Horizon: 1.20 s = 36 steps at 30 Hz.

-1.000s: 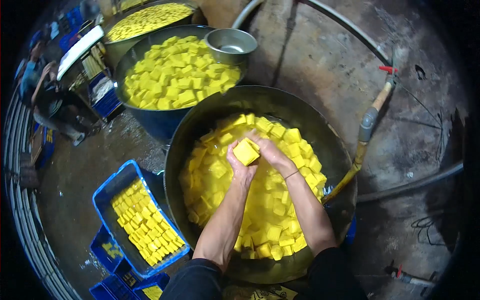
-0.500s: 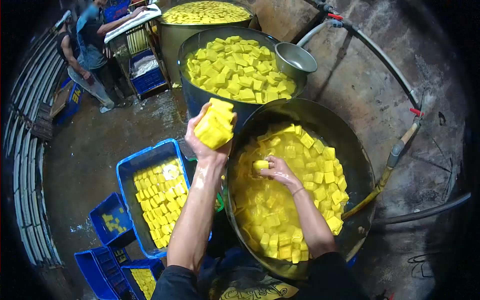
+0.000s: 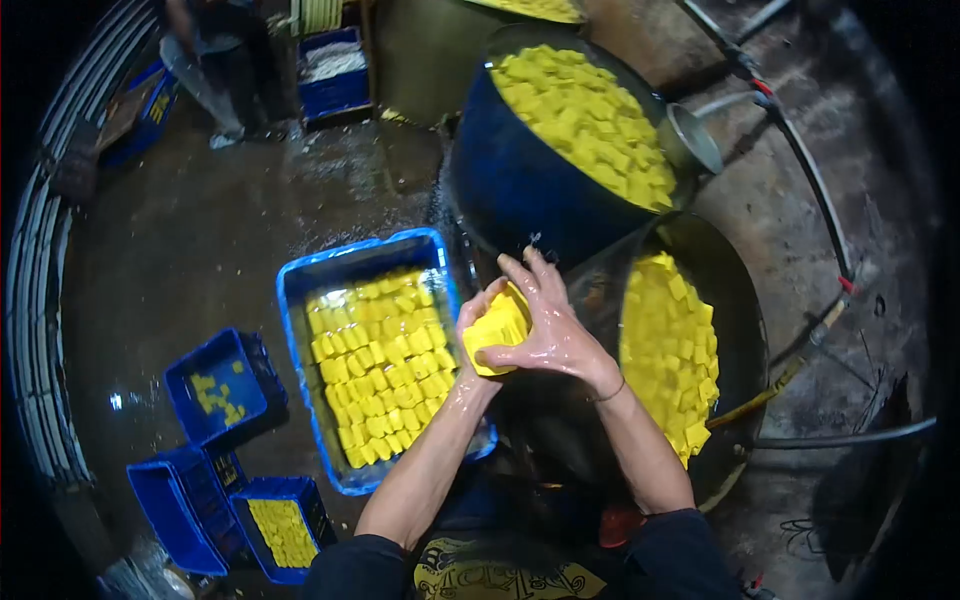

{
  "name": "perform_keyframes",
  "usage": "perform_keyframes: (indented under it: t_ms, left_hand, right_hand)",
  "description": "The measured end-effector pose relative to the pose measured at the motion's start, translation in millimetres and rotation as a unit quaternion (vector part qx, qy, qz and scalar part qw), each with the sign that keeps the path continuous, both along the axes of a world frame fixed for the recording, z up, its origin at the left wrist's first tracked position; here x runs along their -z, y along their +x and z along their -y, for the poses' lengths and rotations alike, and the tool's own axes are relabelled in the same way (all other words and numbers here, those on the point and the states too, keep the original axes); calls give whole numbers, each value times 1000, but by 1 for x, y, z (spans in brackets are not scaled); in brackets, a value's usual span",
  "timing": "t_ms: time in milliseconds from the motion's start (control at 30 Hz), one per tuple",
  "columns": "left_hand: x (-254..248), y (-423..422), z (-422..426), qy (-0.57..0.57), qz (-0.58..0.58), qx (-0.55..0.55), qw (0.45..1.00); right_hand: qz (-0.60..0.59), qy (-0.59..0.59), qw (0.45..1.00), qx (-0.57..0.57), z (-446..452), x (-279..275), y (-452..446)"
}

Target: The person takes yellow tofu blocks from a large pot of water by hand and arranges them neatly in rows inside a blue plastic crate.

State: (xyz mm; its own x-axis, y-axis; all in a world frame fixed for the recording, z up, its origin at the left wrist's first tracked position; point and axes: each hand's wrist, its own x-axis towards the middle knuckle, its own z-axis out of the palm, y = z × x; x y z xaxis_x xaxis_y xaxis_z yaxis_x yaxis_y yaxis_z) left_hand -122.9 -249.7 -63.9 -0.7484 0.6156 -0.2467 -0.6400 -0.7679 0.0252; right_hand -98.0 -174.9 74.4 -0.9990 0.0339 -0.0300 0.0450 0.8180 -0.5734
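Between my two hands is a small stack of yellow tofu blocks (image 3: 497,332), held in front of me over the gap between a tub and a vat. My left hand (image 3: 470,318) is closed around the stack from the left and below. Against its right side presses my right hand (image 3: 555,330), thumb across the near face and fingers reaching over the far side. To the left, the blue tub (image 3: 287,330) holds rows of similar yellow blocks (image 3: 385,375). On the right, the dark round vat (image 3: 740,300) contains many loose yellow blocks (image 3: 665,350) in yellowish liquid.
Behind stands a blue vat (image 3: 500,170) heaped with yellow blocks, a metal bowl (image 3: 692,142) at its rim. Smaller blue crates (image 3: 215,385) sit at lower left. Pipes (image 3: 808,165) and a hose (image 3: 850,440) run along the right. Another person (image 3: 215,70) stands at upper left.
My right hand has come out of the vat and moved up to the stack in my left hand. The left hand has lowered, and the camera view has shifted.
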Motion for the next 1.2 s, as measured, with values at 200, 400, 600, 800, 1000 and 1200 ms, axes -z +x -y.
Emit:
perform_keyframes:
  t_ms: [200, 400, 600, 800, 1000, 1200]
  left_hand:
    - [22, -41, 71, -174, 107, 17, 979]
    - [211, -18, 116, -812, -330, 94, 472]
    - [216, 20, 149, -774, -536, 154, 299]
    - [202, -3, 156, -822, -477, 158, 268]
    - [195, -48, 101, -816, -444, 191, 318]
    - [-128, -22, -89, -449, -674, -124, 574]
  right_hand:
    - [326, -422, 846, -3, 22, 113, -74]
    - [325, -256, 909, 52, 60, 241, -142]
    - [295, 122, 929, 188, 145, 338, -106]
    - [306, -181, 931, 87, 58, 318, -109]
    - [9, -250, 967, 44, 27, 102, -11]
    - [-116, -180, 919, 330, -116, -72, 159]
